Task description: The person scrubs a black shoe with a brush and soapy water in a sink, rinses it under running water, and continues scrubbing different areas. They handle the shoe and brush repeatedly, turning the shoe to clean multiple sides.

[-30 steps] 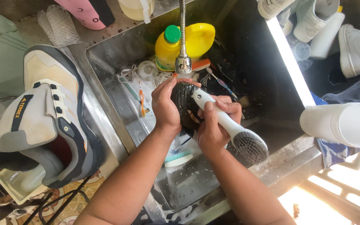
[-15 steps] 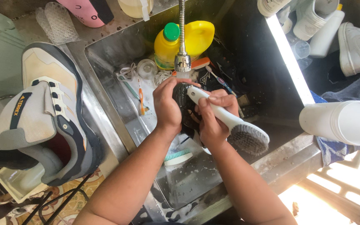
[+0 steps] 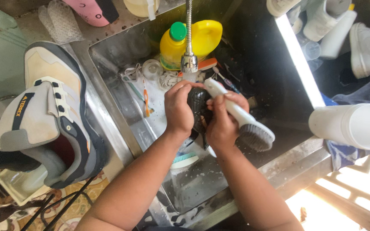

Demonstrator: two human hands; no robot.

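Note:
Over a steel sink (image 3: 108, 70), my left hand (image 3: 177, 109) grips a dark wet object (image 3: 198, 107), mostly hidden between my hands, just under the faucet spout (image 3: 189, 60). My right hand (image 3: 222, 122) holds a white-handled scrub brush (image 3: 240, 117). Its handle end points up toward the faucet and its dark bristle head (image 3: 257, 137) hangs to the lower right. Both hands press together around the dark object.
A yellow bottle with a green cap (image 3: 174, 47) stands at the sink's back beside a yellow jug (image 3: 206, 36). A beige and grey shoe (image 3: 43, 115) rests on the left counter. A teal brush (image 3: 184, 159) lies in the basin. A white cylinder (image 3: 352, 126) lies at right, white shoes (image 3: 369, 42) beyond.
The brush has tilted and shifted slightly down and right, its handle end now nearer the faucet. My hands stay on the dark object under the spout.

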